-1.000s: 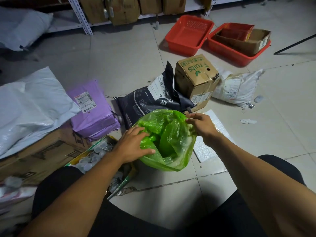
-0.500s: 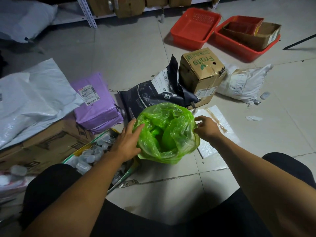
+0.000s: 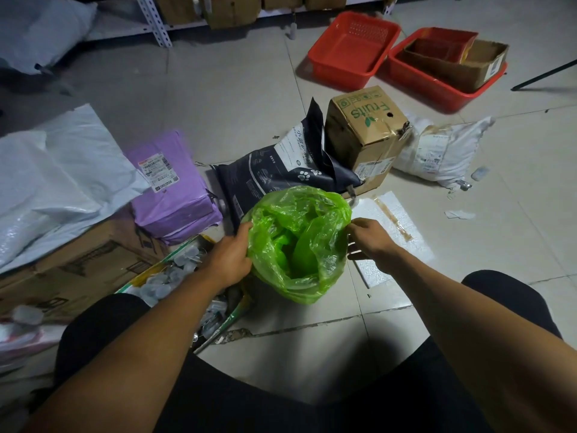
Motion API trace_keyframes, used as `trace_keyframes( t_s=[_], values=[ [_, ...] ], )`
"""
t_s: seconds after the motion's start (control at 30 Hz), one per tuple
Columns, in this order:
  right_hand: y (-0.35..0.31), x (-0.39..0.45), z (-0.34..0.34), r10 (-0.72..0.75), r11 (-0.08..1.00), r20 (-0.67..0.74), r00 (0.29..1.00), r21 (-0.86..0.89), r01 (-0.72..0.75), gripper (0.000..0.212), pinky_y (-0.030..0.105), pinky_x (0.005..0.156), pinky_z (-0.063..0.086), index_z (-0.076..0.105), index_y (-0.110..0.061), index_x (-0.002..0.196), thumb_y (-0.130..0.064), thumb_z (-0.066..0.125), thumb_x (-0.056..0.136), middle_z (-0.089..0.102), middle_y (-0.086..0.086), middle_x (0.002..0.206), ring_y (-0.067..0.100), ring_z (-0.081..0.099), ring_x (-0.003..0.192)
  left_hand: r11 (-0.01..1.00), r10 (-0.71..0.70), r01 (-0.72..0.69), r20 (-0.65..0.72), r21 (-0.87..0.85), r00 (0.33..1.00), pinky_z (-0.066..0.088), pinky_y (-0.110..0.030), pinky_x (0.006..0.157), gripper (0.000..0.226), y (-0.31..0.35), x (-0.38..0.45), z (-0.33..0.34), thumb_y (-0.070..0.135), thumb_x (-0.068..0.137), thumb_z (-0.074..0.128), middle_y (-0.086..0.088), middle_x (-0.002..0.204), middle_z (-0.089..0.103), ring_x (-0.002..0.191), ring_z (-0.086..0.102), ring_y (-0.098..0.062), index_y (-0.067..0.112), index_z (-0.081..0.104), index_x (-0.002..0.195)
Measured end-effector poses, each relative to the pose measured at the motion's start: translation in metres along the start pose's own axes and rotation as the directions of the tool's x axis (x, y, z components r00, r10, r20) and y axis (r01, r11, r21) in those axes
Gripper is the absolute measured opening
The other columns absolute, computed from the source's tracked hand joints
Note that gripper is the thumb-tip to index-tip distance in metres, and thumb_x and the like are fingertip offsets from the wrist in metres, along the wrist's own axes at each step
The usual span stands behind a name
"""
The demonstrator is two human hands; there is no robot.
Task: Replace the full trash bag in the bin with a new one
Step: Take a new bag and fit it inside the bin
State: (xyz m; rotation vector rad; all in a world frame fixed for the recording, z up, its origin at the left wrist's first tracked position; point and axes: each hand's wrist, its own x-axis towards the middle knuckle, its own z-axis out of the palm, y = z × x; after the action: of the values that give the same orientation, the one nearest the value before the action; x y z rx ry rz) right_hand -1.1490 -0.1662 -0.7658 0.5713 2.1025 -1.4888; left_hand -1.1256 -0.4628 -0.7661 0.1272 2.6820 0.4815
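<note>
A translucent green trash bag stands on the tiled floor between my knees, its mouth spread wide over what it lines; the bin itself is hidden under the plastic. My left hand grips the bag's left rim, thumb over the edge. At the right rim my right hand pinches the plastic with curled fingers. Inside the bag I see only crumpled green folds.
A bag of small clear plastic pieces lies by my left knee. Around stand a purple parcel, a dark pet-food sack, a Fruits carton, a white foam sheet, white parcels and red baskets.
My left hand has slid from the bag's top down to its left rim. My right hand moved from the top right to the right rim, and the bag's mouth has spread wider.
</note>
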Motion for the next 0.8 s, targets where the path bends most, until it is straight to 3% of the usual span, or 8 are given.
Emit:
trace_keyframes(
  t_s=[0.1, 0.2, 0.3, 0.37, 0.5, 0.63, 0.73, 0.8],
  values=[
    [-0.002, 0.001, 0.003, 0.019, 0.993, 0.04, 0.999, 0.118, -0.023, 0.024, 0.04, 0.075, 0.061, 0.064, -0.009, 0.107, -0.013, 0.058, 0.084, 0.07, 0.018, 0.103, 0.032, 0.071, 0.09, 0.993, 0.011, -0.005, 0.05, -0.121, 0.999, 0.051, -0.035, 0.072, 0.089, -0.001, 0.001, 0.001, 0.016, 0.086, 0.062, -0.013, 0.097, 0.064, 0.084, 0.063, -0.03, 0.027, 0.004, 0.153],
    [-0.007, -0.002, 0.007, 0.005, 0.993, 0.11, 0.994, 0.121, -0.019, 0.025, 0.037, 0.076, 0.059, 0.063, -0.01, 0.106, -0.002, 0.055, 0.085, 0.071, 0.015, 0.099, 0.028, 0.07, 0.09, 0.944, -0.057, 0.091, 0.116, -0.316, 0.992, 0.05, -0.041, 0.092, 0.088, 0.0, 0.0, -0.001, 0.027, 0.088, 0.062, -0.009, 0.131, 0.058, 0.107, 0.061, -0.028, 0.041, 0.001, 0.15],
    [-0.011, -0.007, 0.01, -0.011, 0.992, 0.125, 0.992, 0.128, -0.005, 0.025, 0.028, 0.067, 0.059, 0.063, -0.011, 0.101, 0.005, 0.051, 0.086, 0.07, 0.013, 0.094, 0.022, 0.068, 0.08, 0.897, -0.126, 0.163, 0.115, -0.412, 0.985, 0.045, -0.036, 0.09, 0.07, 0.005, 0.002, -0.001, 0.032, 0.094, 0.055, -0.01, 0.137, 0.052, 0.109, 0.058, -0.026, 0.04, 0.011, 0.148],
    [-0.009, -0.006, 0.013, -0.014, 0.994, 0.093, 0.996, 0.111, 0.003, 0.022, 0.028, 0.067, 0.059, 0.062, -0.01, 0.103, 0.002, 0.051, 0.088, 0.07, 0.013, 0.095, 0.022, 0.068, 0.081, 0.912, -0.144, 0.151, 0.048, -0.381, 0.988, 0.044, -0.035, 0.091, 0.065, 0.007, 0.005, 0.0, 0.036, 0.096, 0.055, -0.012, 0.136, 0.054, 0.116, 0.057, -0.03, 0.033, 0.017, 0.149],
    [-0.008, -0.001, 0.017, -0.056, 0.992, -0.069, 0.996, -0.115, 0.048, 0.025, 0.041, 0.09, 0.055, 0.057, -0.013, 0.114, -0.019, 0.059, 0.09, 0.067, 0.007, 0.105, 0.025, 0.065, 0.098, 0.958, -0.131, 0.114, -0.047, -0.263, 0.99, 0.052, -0.038, 0.084, 0.062, 0.007, 0.009, 0.003, 0.025, 0.093, 0.062, -0.015, 0.112, 0.066, 0.1, 0.065, -0.034, 0.018, 0.032, 0.147],
    [-0.02, -0.001, 0.022, -0.277, 0.894, -0.244, 0.929, -0.421, 0.156, 0.052, 0.042, 0.088, 0.052, 0.052, -0.014, 0.13, -0.035, 0.065, 0.084, 0.059, 0.011, 0.117, 0.028, 0.06, 0.103, 0.969, -0.11, 0.091, -0.071, -0.227, 0.991, 0.051, -0.036, 0.077, 0.074, 0.006, 0.015, 0.004, 0.02, 0.087, 0.067, -0.018, 0.111, 0.065, 0.092, 0.064, -0.033, 0.021, 0.028, 0.15],
    [-0.026, -0.001, 0.026, -0.395, 0.809, -0.295, 0.87, -0.56, 0.178, 0.057, 0.043, 0.087, 0.049, 0.047, -0.015, 0.131, -0.04, 0.064, 0.082, 0.052, 0.014, 0.124, 0.032, 0.051, 0.112, 0.974, -0.077, 0.062, -0.06, -0.218, 0.995, 0.046, -0.03, 0.072, 0.086, 0.006, 0.016, 0.0, 0.016, 0.085, 0.069, -0.019, 0.114, 0.063, 0.09, 0.064, -0.031, 0.026, 0.018, 0.154],
    [-0.031, -0.003, 0.028, -0.469, 0.752, -0.311, 0.827, -0.631, 0.19, 0.056, 0.043, 0.087, 0.046, 0.048, -0.013, 0.13, -0.038, 0.066, 0.084, 0.05, 0.016, 0.125, 0.034, 0.047, 0.115, 0.975, -0.047, 0.033, -0.057, -0.219, 0.997, 0.044, -0.028, 0.068, 0.088, 0.005, 0.015, -0.001, 0.012, 0.085, 0.07, -0.02, 0.112, 0.064, 0.075, 0.061, -0.022, 0.027, 0.018, 0.155]
  ],
)
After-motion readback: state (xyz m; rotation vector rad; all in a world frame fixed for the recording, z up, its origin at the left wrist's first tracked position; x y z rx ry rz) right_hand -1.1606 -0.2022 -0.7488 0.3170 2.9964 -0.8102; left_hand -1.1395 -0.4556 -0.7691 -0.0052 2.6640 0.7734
